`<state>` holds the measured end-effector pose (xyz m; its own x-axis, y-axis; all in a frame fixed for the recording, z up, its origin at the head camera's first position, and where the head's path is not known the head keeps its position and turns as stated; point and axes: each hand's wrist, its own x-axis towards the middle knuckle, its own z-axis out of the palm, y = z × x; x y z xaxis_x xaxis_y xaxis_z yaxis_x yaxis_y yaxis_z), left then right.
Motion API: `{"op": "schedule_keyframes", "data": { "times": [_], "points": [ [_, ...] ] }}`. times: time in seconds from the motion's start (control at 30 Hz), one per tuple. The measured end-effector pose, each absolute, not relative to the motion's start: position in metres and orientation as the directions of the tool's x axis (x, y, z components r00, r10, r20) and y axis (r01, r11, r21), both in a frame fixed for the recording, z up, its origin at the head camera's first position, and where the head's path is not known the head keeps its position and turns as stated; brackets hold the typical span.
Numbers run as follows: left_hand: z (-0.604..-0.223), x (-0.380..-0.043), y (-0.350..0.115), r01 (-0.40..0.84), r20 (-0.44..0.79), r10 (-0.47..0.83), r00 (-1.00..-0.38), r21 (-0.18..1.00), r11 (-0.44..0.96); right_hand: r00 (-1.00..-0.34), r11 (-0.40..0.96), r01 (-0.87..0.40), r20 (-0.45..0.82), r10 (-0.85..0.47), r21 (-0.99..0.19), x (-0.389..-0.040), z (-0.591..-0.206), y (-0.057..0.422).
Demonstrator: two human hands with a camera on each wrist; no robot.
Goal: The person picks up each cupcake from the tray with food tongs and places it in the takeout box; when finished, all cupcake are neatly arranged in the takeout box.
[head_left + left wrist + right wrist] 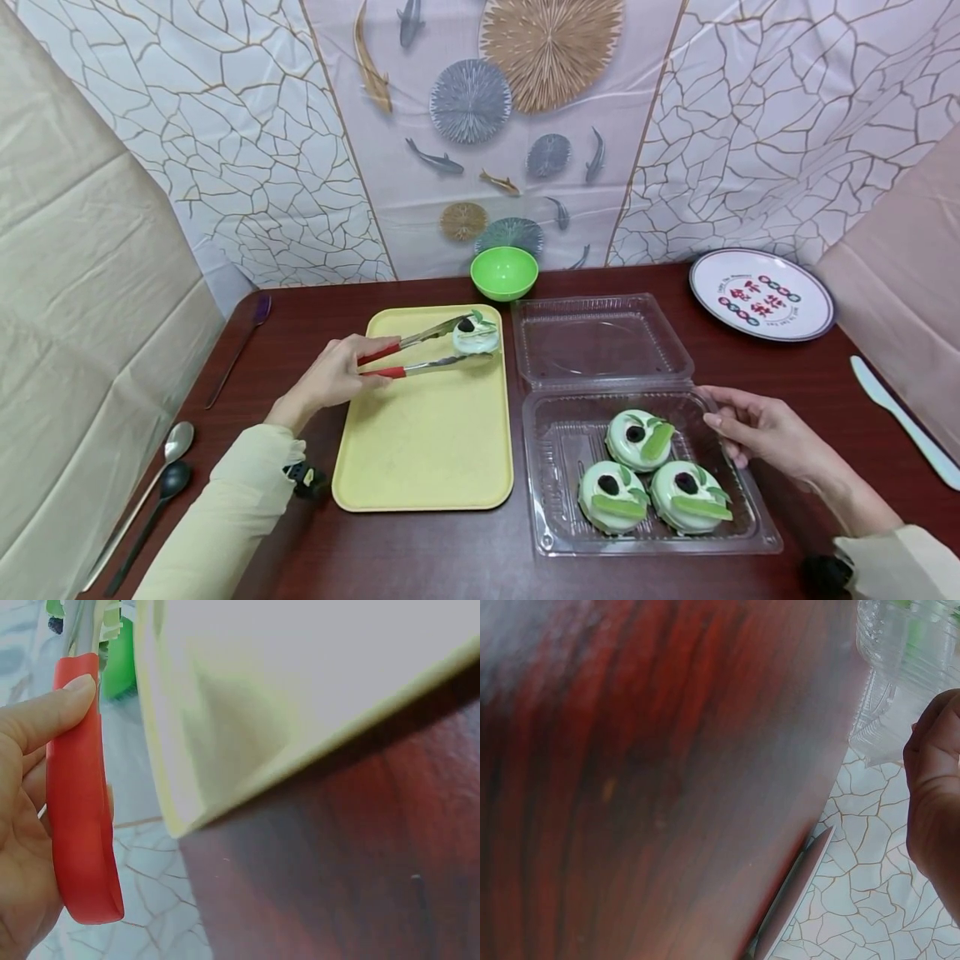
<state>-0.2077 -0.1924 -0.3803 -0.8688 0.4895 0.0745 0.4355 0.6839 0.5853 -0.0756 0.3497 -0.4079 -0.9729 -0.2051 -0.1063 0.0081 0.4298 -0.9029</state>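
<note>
My left hand (pixel 333 375) holds tongs (pixel 427 364) by their red handles (pixel 79 787), the thumb lying along one side. Between the spread metal arms of the tongs is a small pale-green cake (pixel 477 337) with a dark berry and green leaves, at the far right corner of the yellow tray (pixel 420 450). At the right, my right hand (pixel 765 425) pinches the right rim of an opened clear plastic box (pixel 551 533). Inside the box sit three like cakes (pixel 639 439), each topped with a dark berry and a green slice. The box's lid (pixel 600 342) lies folded back behind it.
A green bowl (pixel 505 273) stands behind the tray. At the back right is a white plate (pixel 761 296), with a pale knife (pixel 903 421) near the right edge. Along the left lie a purple-headed brush (pixel 243 346), a metal spoon (pixel 177 442) and a black spoon (pixel 172 481).
</note>
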Motion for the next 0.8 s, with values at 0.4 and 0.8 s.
{"op": "schedule_keyframes", "data": {
  "times": [0.4, 0.8],
  "points": [
    [-0.349, -0.184, -0.149, 0.668, 0.187, 0.694, -0.695, 0.525, 0.527, -0.976, 0.457, 0.021, -0.117, -0.184, -0.889, -0.076, -0.407, 0.348],
    [-0.342, -0.181, -0.112, 0.776, 0.137, 0.839, -0.527, 0.480, 0.409, -0.974, 0.427, 0.016, -0.112, -0.200, -0.904, -0.075, -0.407, 0.349]
  ]
}}
